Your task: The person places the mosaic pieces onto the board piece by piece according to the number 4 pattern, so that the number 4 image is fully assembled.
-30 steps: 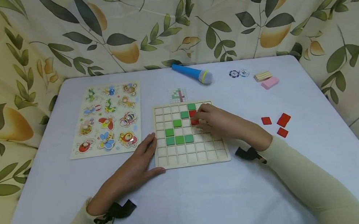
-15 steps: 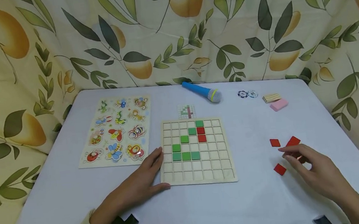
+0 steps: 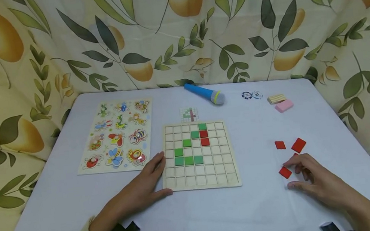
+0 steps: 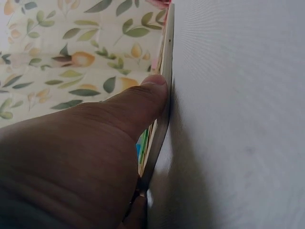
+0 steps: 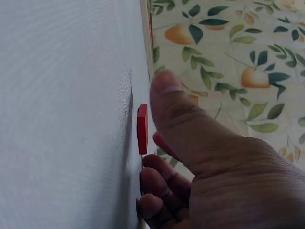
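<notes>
A pale wooden grid board (image 3: 219,168) holds several green tiles (image 3: 189,160) in a zigzag and row, and two red tiles (image 3: 204,141) in one column. My left hand (image 3: 144,182) rests along the board's left edge, its thumb (image 4: 155,88) against the rim in the left wrist view. Over loose red tiles at the right, my right hand (image 3: 317,180) hovers with thumb and forefinger apart, beside the nearest red tile (image 3: 285,172). That tile (image 5: 142,129) stands clear of the thumb in the right wrist view. Another tile is partly hidden behind the fingers.
A small pattern card (image 3: 189,114) lies just beyond the board. An insect puzzle board (image 3: 106,169) is at the left. Farther back are a blue toy microphone (image 3: 203,93), two chips (image 3: 251,95), a striped block (image 3: 276,99) and a pink block (image 3: 284,106).
My right hand has left the red tile on the board and moved right to the loose tiles, then slightly nearer the front one. The left hand stays at the board's edge.
</notes>
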